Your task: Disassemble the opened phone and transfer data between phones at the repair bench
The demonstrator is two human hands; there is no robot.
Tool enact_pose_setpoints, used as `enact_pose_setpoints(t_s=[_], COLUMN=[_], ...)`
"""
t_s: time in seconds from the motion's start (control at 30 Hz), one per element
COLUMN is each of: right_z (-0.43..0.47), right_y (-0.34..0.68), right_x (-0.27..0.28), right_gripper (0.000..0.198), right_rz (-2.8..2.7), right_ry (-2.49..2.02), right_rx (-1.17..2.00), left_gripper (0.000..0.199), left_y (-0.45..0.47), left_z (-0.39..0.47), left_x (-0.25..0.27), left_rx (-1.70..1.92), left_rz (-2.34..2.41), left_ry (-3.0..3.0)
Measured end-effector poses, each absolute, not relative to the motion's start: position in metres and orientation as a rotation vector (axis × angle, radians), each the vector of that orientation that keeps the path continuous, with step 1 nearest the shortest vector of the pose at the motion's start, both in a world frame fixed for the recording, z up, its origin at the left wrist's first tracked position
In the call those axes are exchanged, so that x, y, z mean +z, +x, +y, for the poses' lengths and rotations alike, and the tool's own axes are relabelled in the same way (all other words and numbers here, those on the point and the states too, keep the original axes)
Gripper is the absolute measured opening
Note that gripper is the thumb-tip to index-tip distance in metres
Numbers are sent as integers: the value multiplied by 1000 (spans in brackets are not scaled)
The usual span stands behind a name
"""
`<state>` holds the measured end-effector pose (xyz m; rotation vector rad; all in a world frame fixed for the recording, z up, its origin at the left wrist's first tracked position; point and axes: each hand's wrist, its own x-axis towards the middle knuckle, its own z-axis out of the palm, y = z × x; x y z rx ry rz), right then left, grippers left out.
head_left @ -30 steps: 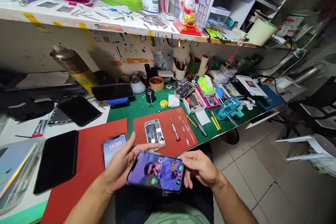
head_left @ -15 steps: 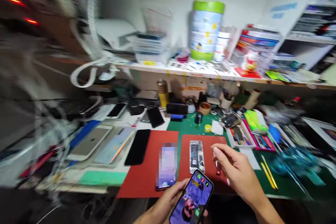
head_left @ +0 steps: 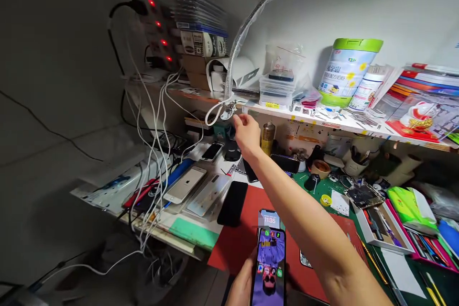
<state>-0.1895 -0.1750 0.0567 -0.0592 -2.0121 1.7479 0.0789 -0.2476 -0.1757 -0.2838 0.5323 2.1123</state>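
Observation:
My left hand [head_left: 242, 281] is wrapped round a smartphone [head_left: 269, 270] with a lit purple home screen, held upright at the bottom centre. Far forward, my right hand [head_left: 248, 135] reaches up to the shelf edge, fingers curled together. Its fingertips are beside the metal clamp [head_left: 228, 112] of a gooseneck arm and a loop of white cable [head_left: 212, 115]; whether they touch, I cannot tell. Behind the held phone, a second lit phone [head_left: 270, 219] reading 11:35 lies on the red mat [head_left: 229, 248]. An opened phone body [head_left: 304, 259] is mostly hidden under my right forearm.
Several phones, among them a black one [head_left: 232, 203] and a white one [head_left: 185, 185], lie on the left. White cables [head_left: 152, 141] hang from a lit power strip [head_left: 163, 42]. A shelf [head_left: 315, 122] crosses behind, bearing a green-lidded can [head_left: 349, 74]. Tool trays [head_left: 401, 248] sit at right.
My right hand has gone from above the red mat forward and left to the shelf edge. The view has turned left. My left hand still holds the phone, now more upright.

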Motion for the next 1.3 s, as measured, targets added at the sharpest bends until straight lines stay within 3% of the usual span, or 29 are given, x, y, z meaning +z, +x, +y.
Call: enact_pose_setpoints(t_s=[0.13,0.27,0.33,0.47,0.57,0.77,1.1,1.3], right_z=[-194,-197,-187,-137,-95,-69,-78,-66], right_y=[-220,-220,-195,-84,26,164,196,188], right_x=[65,67,64,43,1,-100,-106,-107], right_gripper=[21,26,28,22,20,41,39,35], right_rz=[-1991,-2000,-1993,-1870,-1800,-1263,-1067,-1113], right_ry=[-224,-274,-181,146,-149,-965,-976,-995], right_rx=[1748,1734,1737,1816,1847,1926,2010,1877], left_gripper=[64,52,43,47,40,39,51,41], left_y=[78,80,80,74,71,84,104,109], left_z=[-251,-253,-255,-253,-243,-204,-164,-165], left_x=[-161,-139,-130,-121,-120,-120,-133,-140], left_rx=[2145,2273,2351,2275,2250,2069,1865,1843], left_rz=[560,639,736,786,795,859,833,759], left_ry=[-347,-433,-456,-399,-470,-539,-348,-192])
